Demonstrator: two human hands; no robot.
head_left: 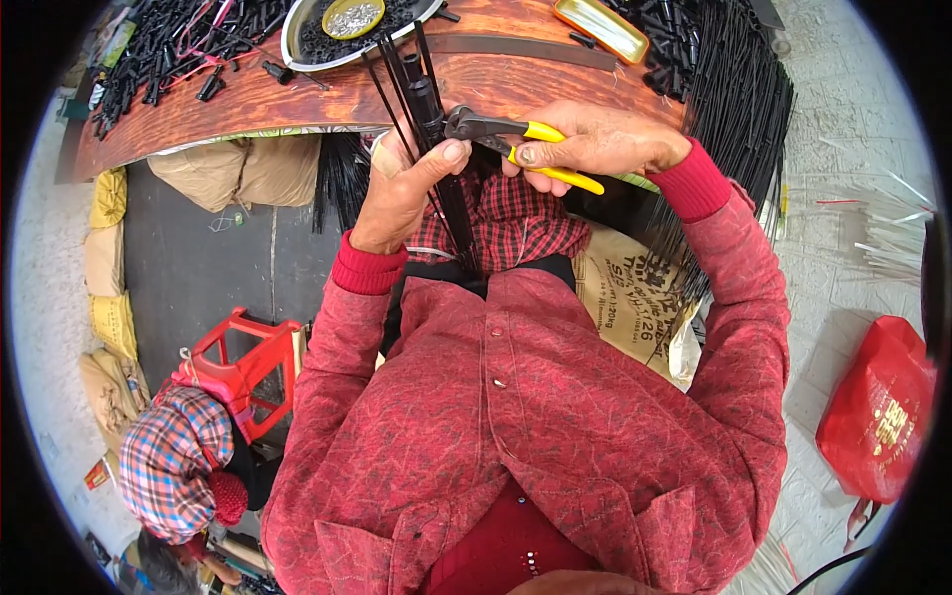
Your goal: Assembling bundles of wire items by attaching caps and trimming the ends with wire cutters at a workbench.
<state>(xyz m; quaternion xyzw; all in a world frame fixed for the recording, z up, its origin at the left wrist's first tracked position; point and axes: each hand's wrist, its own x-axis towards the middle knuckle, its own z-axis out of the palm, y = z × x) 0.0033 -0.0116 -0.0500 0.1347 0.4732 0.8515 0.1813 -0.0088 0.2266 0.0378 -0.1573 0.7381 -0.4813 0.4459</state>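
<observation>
My left hand is closed around a black umbrella frame, a thick tube with thin ribs around it. The frame stands upright between my knees, and its lower end reaches my lap. In my right hand is a pair of end-cutting pliers with yellow handles. Their dark jaws lie against the frame's side, just above my left thumb. Whether the jaws grip a small part there, I cannot make out. A light-coloured wrap covers part of my left hand. A red-and-black checked cloth covers my lap.
On the wooden table stand a round tray of small black parts and a yellow-rimmed dish. Black tubular parts are heaped left. Long thin black rods hang right. A red stool and another person are lower left.
</observation>
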